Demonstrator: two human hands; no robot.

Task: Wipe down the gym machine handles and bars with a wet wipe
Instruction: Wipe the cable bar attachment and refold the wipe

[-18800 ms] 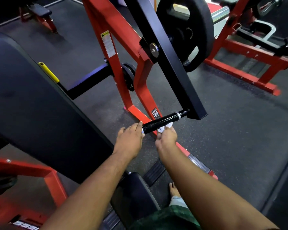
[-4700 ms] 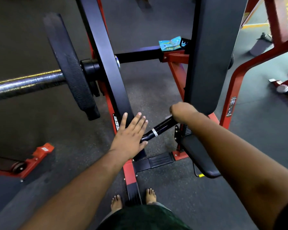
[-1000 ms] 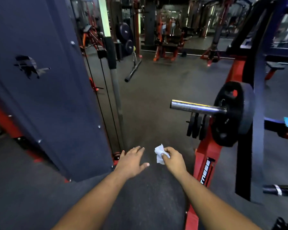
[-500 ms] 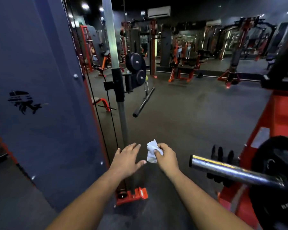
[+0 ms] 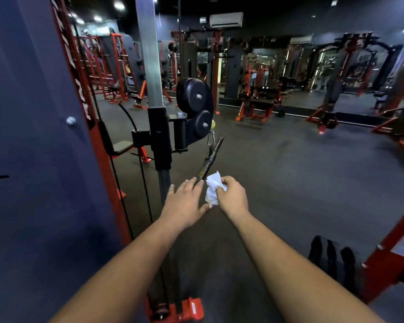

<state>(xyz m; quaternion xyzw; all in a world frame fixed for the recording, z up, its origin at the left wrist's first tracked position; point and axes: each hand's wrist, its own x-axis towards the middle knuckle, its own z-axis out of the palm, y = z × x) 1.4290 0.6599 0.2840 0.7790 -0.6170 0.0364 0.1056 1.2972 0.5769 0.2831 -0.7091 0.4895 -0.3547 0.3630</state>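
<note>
A crumpled white wet wipe [image 5: 212, 190] is pinched in my right hand [image 5: 232, 197] at mid frame. My left hand [image 5: 184, 202] is beside it, fingers spread and straight, holding nothing. Just beyond both hands a short black straight bar handle [image 5: 210, 158] hangs tilted from a carabiner under the black pulley block [image 5: 194, 106] of a cable machine. The bar's lower end is partly hidden behind my left fingertips; I cannot tell whether they touch it. The pulley carriage rides on a grey steel upright [image 5: 151, 66].
A dark blue shroud panel [image 5: 33, 136] with red frame fills the left. Cables [image 5: 145, 187] run down to a red foot plate [image 5: 177, 308]. Stored black weight plates [image 5: 331, 259] and a red frame [image 5: 390, 250] stand low right. Other machines line the far wall.
My view has lifted and closed in on the cable machine. Both hands have moved forward, up to the lower end of the hanging bar. The wipe stays pinched in my right hand.
</note>
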